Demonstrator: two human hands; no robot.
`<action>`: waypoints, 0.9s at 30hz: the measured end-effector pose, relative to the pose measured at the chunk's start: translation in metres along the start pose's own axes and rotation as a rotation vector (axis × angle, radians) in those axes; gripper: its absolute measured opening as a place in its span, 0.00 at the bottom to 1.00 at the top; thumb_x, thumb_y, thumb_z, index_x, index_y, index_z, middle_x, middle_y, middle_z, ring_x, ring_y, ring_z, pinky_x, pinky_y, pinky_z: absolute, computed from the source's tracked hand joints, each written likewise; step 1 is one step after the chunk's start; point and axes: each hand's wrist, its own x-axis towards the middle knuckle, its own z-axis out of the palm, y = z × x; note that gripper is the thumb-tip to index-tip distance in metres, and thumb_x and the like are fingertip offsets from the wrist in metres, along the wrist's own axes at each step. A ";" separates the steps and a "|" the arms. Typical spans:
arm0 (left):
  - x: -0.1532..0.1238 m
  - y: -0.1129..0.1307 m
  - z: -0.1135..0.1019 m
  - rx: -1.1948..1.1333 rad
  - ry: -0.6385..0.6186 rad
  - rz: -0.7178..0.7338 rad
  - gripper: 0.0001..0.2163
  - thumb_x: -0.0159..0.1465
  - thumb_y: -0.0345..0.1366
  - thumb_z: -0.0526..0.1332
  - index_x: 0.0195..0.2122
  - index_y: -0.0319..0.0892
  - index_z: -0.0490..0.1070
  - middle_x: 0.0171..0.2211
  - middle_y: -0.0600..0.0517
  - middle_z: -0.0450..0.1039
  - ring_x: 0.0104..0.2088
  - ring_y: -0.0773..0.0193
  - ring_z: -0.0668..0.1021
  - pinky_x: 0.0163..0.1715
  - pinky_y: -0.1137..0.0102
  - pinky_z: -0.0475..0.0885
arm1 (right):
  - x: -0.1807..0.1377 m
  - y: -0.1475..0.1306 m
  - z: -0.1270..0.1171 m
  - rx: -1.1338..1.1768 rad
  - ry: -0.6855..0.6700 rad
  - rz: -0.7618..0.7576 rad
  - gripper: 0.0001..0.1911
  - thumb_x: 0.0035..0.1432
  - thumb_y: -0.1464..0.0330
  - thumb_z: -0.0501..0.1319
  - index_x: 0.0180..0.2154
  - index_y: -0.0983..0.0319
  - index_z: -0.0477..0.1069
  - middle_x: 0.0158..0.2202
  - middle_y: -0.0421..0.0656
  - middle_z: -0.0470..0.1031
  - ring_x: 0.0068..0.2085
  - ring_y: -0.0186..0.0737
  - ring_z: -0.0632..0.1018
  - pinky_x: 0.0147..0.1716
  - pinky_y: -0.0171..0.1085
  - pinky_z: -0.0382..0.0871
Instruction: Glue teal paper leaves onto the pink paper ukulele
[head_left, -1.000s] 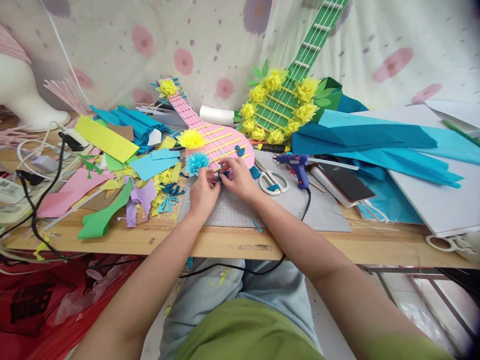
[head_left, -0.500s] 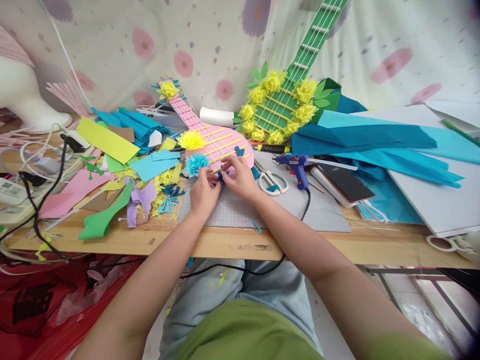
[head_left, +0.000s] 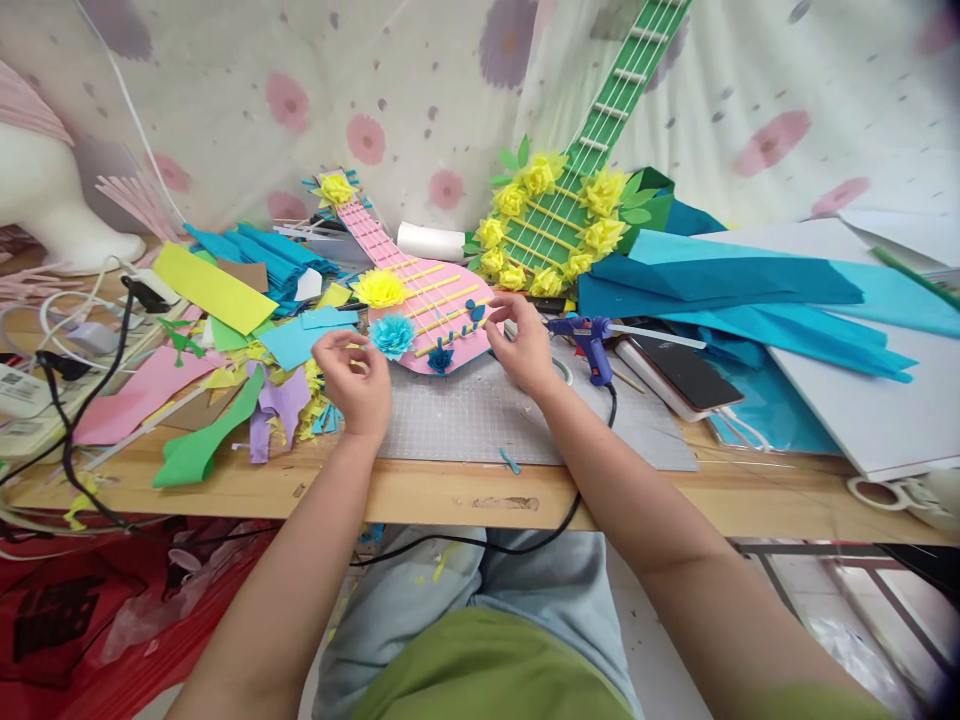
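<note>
A pink paper guitar [head_left: 454, 285] with yellow strips lies on the grey cutting mat [head_left: 450, 425]. A yellow paper flower [head_left: 380, 288], a light blue paper flower [head_left: 393, 336] and a small dark blue flower [head_left: 440, 357] sit along its near left side. Dark blue leaf-like pieces [head_left: 475, 313] lie near its right end. My left hand [head_left: 352, 385] hovers left of the light blue flower, fingers loosely curved and apart, holding nothing. Beside the guitar's right edge is my right hand [head_left: 521, 343], its thumb and fingers apart; nothing shows in it. It partly covers the scissors [head_left: 562, 370].
A green paper guitar [head_left: 574, 215] with yellow flowers leans at the back. Right of the mat are a blue glue gun [head_left: 592, 345], a phone [head_left: 694, 372] and blue paper sheets [head_left: 720, 280]. Paper scraps [head_left: 214, 290] and black cables [head_left: 75, 430] crowd the left.
Both hands have come away from the small dark blue flower, the left hand moving left and the right hand moving right. The flower now stands uncovered on the pink guitar.
</note>
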 end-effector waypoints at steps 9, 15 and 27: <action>0.023 0.001 0.005 0.099 -0.055 -0.002 0.04 0.61 0.33 0.54 0.37 0.42 0.63 0.37 0.52 0.70 0.28 0.70 0.71 0.28 0.73 0.65 | -0.009 0.042 -0.038 -0.006 -0.123 0.176 0.07 0.52 0.68 0.55 0.35 0.60 0.67 0.29 0.41 0.73 0.32 0.37 0.73 0.33 0.36 0.63; 0.047 0.037 0.048 0.311 -0.598 0.051 0.05 0.59 0.38 0.58 0.33 0.43 0.69 0.31 0.54 0.73 0.31 0.66 0.74 0.32 0.71 0.66 | -0.016 0.056 -0.053 -0.024 -0.227 0.268 0.11 0.55 0.65 0.54 0.38 0.61 0.70 0.23 0.37 0.67 0.25 0.33 0.67 0.27 0.34 0.58; 0.068 0.036 0.126 0.656 -0.932 0.049 0.06 0.55 0.35 0.60 0.34 0.43 0.73 0.37 0.49 0.77 0.37 0.58 0.77 0.35 0.68 0.67 | -0.009 0.049 -0.081 -0.194 -0.527 0.322 0.10 0.55 0.64 0.57 0.30 0.62 0.73 0.21 0.38 0.68 0.24 0.32 0.67 0.25 0.33 0.53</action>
